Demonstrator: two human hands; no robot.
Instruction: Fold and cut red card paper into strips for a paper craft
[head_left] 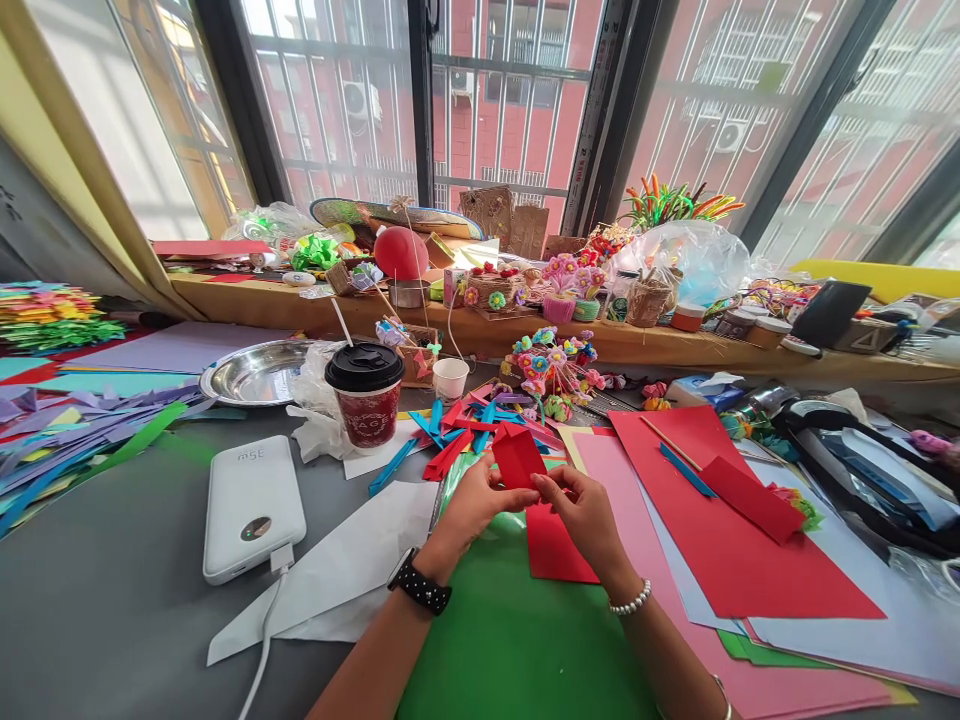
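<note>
Between my two hands, raised over a green mat (517,640), is a small folded piece of red paper (519,458). My left hand (471,505) pinches its lower left side, thumb in front. At its lower right corner, the thumb and fingers of my right hand (581,510) are closed on it too. Beneath them a red paper sheet (559,555) lies on the mat, partly covered by my right hand. Just beyond my hands sits a heap of folded red and blue paper pieces (480,415).
At left are a white power bank (255,505) with its cable, a lidded coffee cup (365,395) and a metal plate (255,375). Large red paper (750,520) and pink sheets (637,540) lie at right. Yarn flowers (551,365) stand before a cluttered ledge (322,305).
</note>
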